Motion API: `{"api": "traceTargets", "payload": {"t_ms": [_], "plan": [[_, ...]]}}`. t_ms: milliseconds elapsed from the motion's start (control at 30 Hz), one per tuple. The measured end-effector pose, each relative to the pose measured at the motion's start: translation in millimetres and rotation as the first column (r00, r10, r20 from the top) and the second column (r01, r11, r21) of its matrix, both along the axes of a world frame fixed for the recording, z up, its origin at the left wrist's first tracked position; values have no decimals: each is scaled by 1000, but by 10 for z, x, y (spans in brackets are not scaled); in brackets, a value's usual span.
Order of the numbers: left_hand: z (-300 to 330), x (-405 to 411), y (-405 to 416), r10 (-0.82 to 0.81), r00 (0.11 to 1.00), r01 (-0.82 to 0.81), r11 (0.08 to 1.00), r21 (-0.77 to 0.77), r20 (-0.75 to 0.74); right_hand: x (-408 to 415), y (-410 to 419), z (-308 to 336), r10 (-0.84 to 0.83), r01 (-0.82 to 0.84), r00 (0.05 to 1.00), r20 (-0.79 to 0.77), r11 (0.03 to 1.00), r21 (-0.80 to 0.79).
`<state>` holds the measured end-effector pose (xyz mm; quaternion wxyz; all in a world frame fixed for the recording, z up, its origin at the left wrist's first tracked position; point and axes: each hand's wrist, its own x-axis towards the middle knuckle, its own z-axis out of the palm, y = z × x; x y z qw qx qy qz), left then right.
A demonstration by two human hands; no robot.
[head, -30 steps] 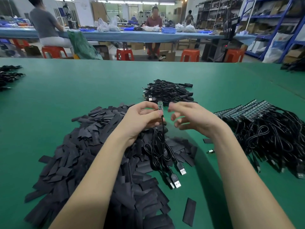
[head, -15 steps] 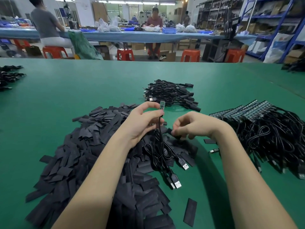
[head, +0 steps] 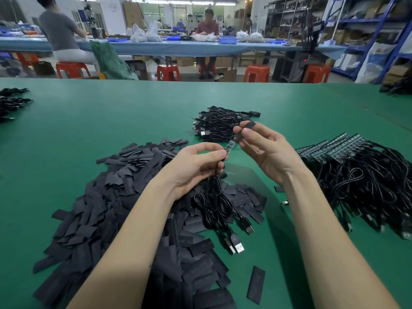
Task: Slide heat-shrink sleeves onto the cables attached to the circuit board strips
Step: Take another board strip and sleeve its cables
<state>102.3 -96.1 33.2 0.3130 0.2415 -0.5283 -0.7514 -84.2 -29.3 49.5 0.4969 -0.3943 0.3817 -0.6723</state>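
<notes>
My left hand (head: 198, 162) grips a bunch of black USB cables (head: 217, 208) and pinches one small circuit board strip (head: 229, 146) that sticks up from its fingers. The cables hang down to USB plugs (head: 237, 246) on the table. My right hand (head: 265, 148) pinches a flat black heat-shrink sleeve (head: 242, 132) between thumb and fingers, just above and right of the strip's tip. A big heap of black sleeves (head: 124, 197) lies under and left of my left arm.
A pile of cables with board strips (head: 361, 175) lies at the right. Another black cable bundle (head: 220, 123) sits behind my hands. The green table (head: 111, 121) stretches far. More cables (head: 11, 103) lie at the far left. People work at a blue bench beyond.
My right hand dipped to the sleeve heap, picked up one sleeve, and rose with it to the tip of the board strip. My left hand stayed in place with the cables.
</notes>
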Motion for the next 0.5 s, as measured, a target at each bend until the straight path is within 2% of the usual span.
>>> {"api": "traceTargets", "payload": {"t_ms": [500], "plan": [[29,63,8,-63,998,64,997,-45,15,23,25,-1,30,-30,999,-25,1000,-7]]}}
